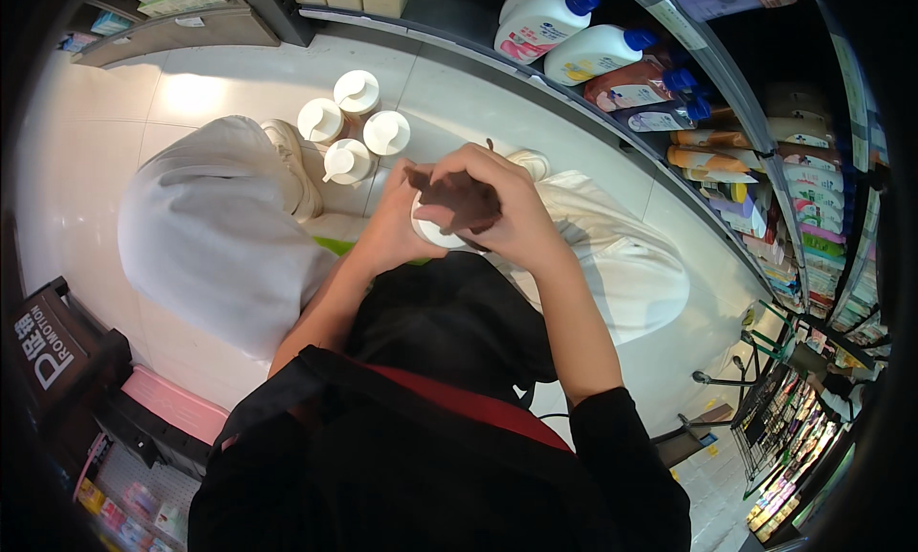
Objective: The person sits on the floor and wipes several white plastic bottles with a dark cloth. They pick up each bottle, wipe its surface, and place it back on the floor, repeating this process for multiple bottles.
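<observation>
My left hand (pixel 394 225) is wrapped round the side of a bottle with a white top (pixel 436 230), held close before my lap. In my right hand (pixel 513 200) is a crumpled dark brown cloth (pixel 462 200), pressed against the bottle's top. The cloth hides most of that top and the fingertips under it. Beyond my left hand, several pump bottles with white tops (pixel 387 132) stand upright in a cluster on the floor tiles. Part of a bright green thing (pixel 333 245) shows beneath my left forearm; what it is I cannot tell.
Shelves with a grey edge (pixel 495 63) curve along the front and right, holding white pump bottles (pixel 595 53) and other bottles. My bent knees flank the work. A pink bin (pixel 176 405) and black display box (pixel 68 358) stand at left. A shopping cart (pixel 760 423) and a person (pixel 839 390) are far right.
</observation>
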Available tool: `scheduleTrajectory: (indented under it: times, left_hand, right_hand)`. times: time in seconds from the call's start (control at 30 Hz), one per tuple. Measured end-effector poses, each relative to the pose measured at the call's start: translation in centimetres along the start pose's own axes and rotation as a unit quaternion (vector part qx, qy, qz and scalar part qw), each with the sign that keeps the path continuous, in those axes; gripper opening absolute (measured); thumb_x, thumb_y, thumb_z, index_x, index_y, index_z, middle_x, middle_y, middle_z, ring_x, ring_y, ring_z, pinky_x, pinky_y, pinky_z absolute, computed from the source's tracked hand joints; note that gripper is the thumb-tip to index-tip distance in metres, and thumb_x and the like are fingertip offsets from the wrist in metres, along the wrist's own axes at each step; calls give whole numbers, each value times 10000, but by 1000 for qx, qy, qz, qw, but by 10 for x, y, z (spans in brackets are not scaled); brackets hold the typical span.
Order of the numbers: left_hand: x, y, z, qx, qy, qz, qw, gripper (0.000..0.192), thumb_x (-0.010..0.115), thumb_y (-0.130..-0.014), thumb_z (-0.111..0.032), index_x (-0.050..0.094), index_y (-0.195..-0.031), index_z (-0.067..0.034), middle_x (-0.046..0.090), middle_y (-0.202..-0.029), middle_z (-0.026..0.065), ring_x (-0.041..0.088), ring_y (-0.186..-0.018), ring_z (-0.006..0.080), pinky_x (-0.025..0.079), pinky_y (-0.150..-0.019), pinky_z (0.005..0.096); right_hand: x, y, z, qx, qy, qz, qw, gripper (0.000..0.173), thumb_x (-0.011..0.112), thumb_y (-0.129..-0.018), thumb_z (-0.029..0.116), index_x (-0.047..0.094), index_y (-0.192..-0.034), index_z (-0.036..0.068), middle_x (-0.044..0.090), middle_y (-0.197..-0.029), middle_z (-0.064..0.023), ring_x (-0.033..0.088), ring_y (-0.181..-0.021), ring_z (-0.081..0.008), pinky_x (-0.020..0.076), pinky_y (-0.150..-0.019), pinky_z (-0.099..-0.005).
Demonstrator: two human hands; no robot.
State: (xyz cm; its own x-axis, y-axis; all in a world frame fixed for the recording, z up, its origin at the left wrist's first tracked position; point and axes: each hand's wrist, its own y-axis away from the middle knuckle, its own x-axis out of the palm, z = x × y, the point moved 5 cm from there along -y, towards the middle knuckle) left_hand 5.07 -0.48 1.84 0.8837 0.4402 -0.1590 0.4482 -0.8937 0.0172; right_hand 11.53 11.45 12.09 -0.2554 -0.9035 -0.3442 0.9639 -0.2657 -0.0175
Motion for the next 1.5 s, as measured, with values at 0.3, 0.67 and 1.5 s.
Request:
scheduleTrajectory:
  times: [0.3, 0.67, 1.5]
  left_hand:
    - [5, 0, -7, 32, -80, 40, 996, 805, 859, -540, -100, 564, -1289, -131, 539, -1102, 89, 478, -1054, 300, 425, -986, 395]
    - [10, -3, 28, -44, -67, -17, 997, 811, 892, -577, -75, 527, -1302, -69, 578, -1233, 108, 578, -1163, 284, 465, -1004, 384]
    - [-4, 4, 129, -165, -197, -119, 959, 814, 818, -624, -8, 446, -1346, -73, 636, -1192, 202, 615, -1128, 383, 506, -931, 435]
  right_hand:
    - [-20, -22, -77, 95, 36, -132, 986, 317, 779, -814, 45, 581, -1061, 22, 703, -917, -68, 711, -719, -166, 532, -650, -237]
    - [-20, 37, -137, 259, -599, -235, 720, 427, 584, -992, 416, 606, -1193, 40, 642, -1249, -114, 603, -1179, -250, 461, -1049, -392]
    - [-5, 11, -160, 255, -609, -328, 676, 290, 690, -901, 359, 611, -1065, 134, 623, -1109, 0, 571, -1101, -161, 432, -941, -319]
